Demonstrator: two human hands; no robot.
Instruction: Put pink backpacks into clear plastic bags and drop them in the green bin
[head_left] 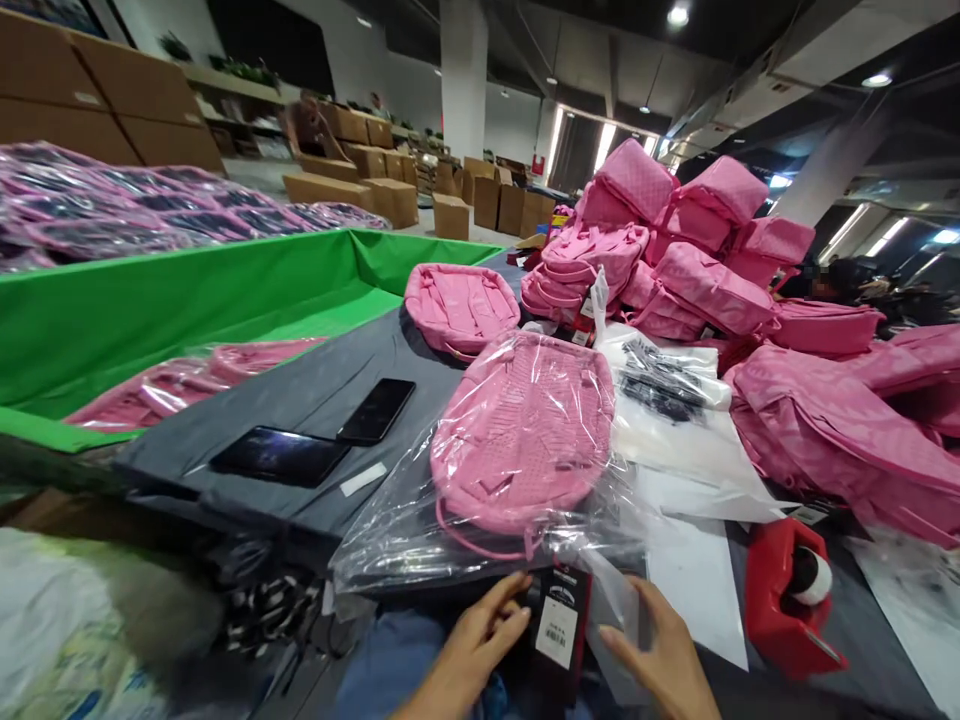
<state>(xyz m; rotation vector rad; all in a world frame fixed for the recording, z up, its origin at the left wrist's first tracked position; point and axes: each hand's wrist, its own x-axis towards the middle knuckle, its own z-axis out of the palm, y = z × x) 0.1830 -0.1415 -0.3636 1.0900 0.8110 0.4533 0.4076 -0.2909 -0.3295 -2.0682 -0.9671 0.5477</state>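
A pink backpack [525, 430] lies inside a clear plastic bag [397, 530] in front of me, and the bag's near edge overhangs the table. A black hang tag [556, 630] with a white barcode label dangles from it, between my hands. My left hand [480, 645] is just left of the tag, fingers loosely bent and apart, with nothing visible in them. On the other side, my right hand [664, 645] has thumb and forefinger around a translucent flap of the bag. The exact grip there is partly hidden.
Two black phones [281, 455] [377, 410] and a white strip [363, 479] lie left. At right are a red tape dispenser [787, 600], white sheets [694, 570] and piled pink backpacks [705, 240]. A green-lined bin [225, 275] holds bagged items. Cardboard boxes [390, 200] stand behind.
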